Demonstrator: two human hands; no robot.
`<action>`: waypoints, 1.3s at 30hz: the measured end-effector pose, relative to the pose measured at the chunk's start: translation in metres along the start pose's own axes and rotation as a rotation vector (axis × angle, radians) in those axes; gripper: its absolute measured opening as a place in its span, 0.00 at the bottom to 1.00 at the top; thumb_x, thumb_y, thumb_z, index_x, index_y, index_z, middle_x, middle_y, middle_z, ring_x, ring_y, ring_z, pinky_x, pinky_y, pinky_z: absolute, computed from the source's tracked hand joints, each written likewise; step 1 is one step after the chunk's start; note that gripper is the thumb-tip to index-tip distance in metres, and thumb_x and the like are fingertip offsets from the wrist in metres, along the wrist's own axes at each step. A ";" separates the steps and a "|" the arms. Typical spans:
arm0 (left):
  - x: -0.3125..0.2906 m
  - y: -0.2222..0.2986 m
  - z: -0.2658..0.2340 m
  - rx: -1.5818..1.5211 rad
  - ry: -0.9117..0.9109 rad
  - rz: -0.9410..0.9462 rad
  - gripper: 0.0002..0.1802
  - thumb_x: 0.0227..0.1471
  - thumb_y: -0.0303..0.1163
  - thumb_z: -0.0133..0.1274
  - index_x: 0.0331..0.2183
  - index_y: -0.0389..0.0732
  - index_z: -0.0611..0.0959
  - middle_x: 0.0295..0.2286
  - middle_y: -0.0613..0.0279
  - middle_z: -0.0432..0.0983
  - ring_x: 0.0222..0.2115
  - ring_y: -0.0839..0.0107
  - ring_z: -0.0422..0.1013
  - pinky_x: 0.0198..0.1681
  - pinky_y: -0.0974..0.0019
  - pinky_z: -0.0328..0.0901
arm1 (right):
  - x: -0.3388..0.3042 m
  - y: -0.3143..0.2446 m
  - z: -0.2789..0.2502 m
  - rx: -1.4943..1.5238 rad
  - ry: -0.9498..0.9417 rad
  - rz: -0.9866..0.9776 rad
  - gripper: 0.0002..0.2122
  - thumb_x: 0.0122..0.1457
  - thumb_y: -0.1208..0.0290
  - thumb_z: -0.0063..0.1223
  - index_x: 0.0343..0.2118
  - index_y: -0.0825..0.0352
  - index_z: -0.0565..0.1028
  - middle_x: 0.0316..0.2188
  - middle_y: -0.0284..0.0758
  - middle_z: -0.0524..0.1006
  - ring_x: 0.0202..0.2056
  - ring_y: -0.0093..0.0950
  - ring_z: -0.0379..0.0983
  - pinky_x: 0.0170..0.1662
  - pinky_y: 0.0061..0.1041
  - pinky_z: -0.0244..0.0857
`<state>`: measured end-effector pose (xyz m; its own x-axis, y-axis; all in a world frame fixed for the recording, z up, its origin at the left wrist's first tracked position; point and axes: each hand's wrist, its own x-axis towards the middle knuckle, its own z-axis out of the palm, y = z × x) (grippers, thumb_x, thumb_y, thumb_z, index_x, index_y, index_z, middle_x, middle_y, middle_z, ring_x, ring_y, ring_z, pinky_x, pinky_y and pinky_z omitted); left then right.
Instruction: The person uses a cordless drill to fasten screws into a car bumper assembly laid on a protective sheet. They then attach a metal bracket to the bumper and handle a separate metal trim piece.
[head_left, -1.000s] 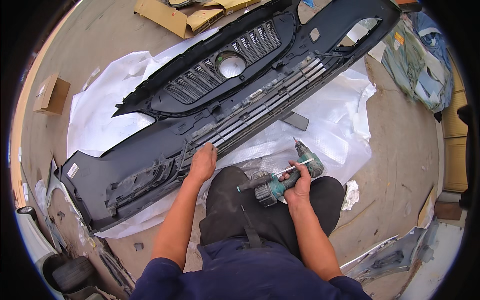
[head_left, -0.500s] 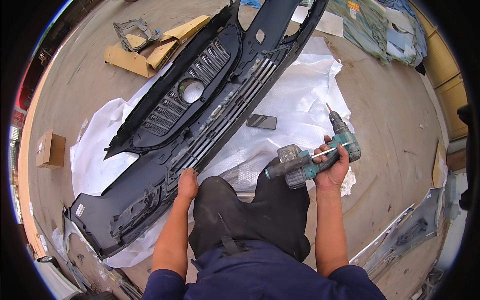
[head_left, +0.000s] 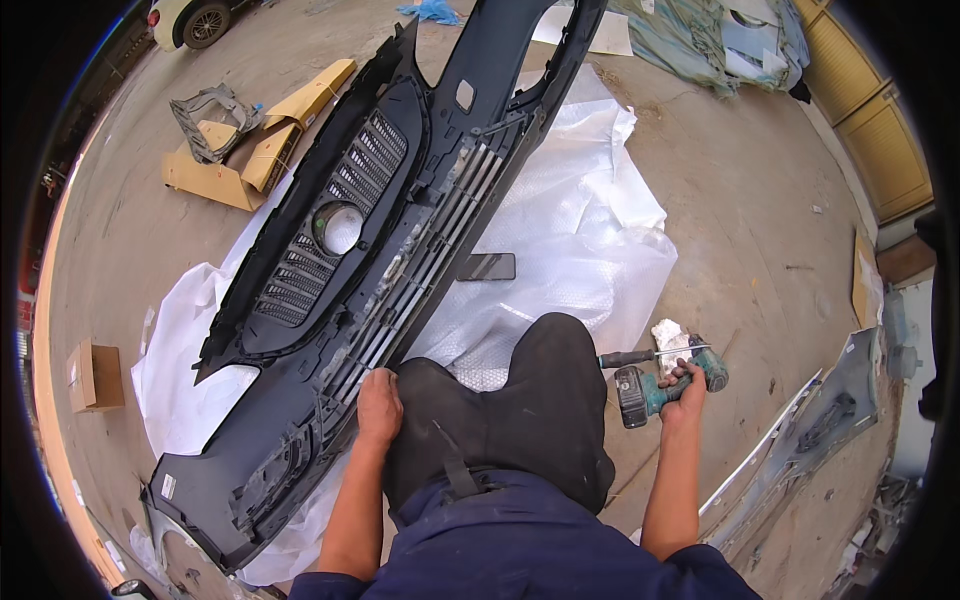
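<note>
A black car bumper (head_left: 240, 410) with a slatted grille (head_left: 368, 165) lies slantwise before me, its inner side facing up. My left hand (head_left: 380, 405) is closed on its near edge, beside the lower bars; the fingertips are partly hidden. Out to the right of my knees, my right hand (head_left: 682, 392) wraps round the grip of a teal and black cordless drill (head_left: 634, 397). The same hand also holds a screwdriver (head_left: 628, 358), its dark handle pointing left and its shaft crossing above the fingers.
Bubble wrap (head_left: 590, 240) spreads beneath the bumper, with a dark phone (head_left: 490, 266) on it. Left stand a small carton (head_left: 97, 378) and an opened flat box (head_left: 215, 182) with a grey bracket (head_left: 205, 112) on it. A grey body panel (head_left: 815, 430) lies right, near crumpled white wrapping (head_left: 668, 340).
My right hand has swung lower and outward with the drill and screwdriver, and the drill now points more to the right. My left hand stays on the bumper edge. The whole view has shifted.
</note>
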<state>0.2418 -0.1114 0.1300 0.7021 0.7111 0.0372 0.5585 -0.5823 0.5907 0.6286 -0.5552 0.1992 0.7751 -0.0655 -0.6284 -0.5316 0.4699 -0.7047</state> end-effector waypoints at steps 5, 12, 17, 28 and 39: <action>0.045 0.060 0.036 -0.175 -0.321 0.054 0.08 0.70 0.30 0.50 0.42 0.35 0.75 0.35 0.36 0.81 0.38 0.35 0.78 0.44 0.38 0.70 | 0.021 0.015 0.028 -0.040 0.059 -0.018 0.08 0.63 0.68 0.61 0.41 0.63 0.76 0.25 0.26 0.72 0.24 0.23 0.66 0.30 0.27 0.67; 0.086 0.083 0.061 -0.112 -0.431 0.095 0.13 0.64 0.26 0.49 0.49 0.41 0.81 0.42 0.41 0.83 0.40 0.36 0.80 0.46 0.39 0.74 | 0.105 0.073 0.094 -0.660 -0.019 -0.171 0.08 0.61 0.70 0.63 0.39 0.66 0.77 0.24 0.32 0.76 0.21 0.26 0.73 0.24 0.30 0.68; 0.120 0.078 0.086 -0.056 -0.601 0.006 0.15 0.64 0.26 0.48 0.48 0.43 0.85 0.43 0.44 0.80 0.44 0.38 0.78 0.49 0.42 0.73 | 0.172 0.131 0.149 -1.599 -0.014 -0.458 0.25 0.58 0.67 0.63 0.54 0.73 0.69 0.45 0.63 0.83 0.51 0.63 0.79 0.56 0.54 0.71; 0.247 0.100 0.217 0.256 -0.633 -0.074 0.29 0.60 0.22 0.52 0.63 0.36 0.75 0.58 0.39 0.70 0.60 0.38 0.69 0.63 0.41 0.68 | 0.230 0.164 0.166 -1.713 -0.279 -0.086 0.37 0.57 0.65 0.69 0.59 0.77 0.56 0.49 0.68 0.79 0.53 0.66 0.77 0.58 0.53 0.70; 0.285 0.090 0.254 0.089 -0.462 -0.322 0.28 0.69 0.34 0.49 0.67 0.37 0.73 0.66 0.35 0.68 0.66 0.36 0.65 0.71 0.43 0.59 | 0.236 0.163 0.165 -1.724 -0.313 -0.092 0.41 0.58 0.64 0.68 0.64 0.80 0.53 0.48 0.69 0.80 0.53 0.66 0.77 0.58 0.52 0.70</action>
<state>0.6042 -0.0609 -0.0108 0.5994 0.6238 -0.5016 0.7973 -0.4096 0.4433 0.7813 -0.3486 -0.0088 0.7414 0.2187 -0.6345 -0.0478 -0.9258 -0.3750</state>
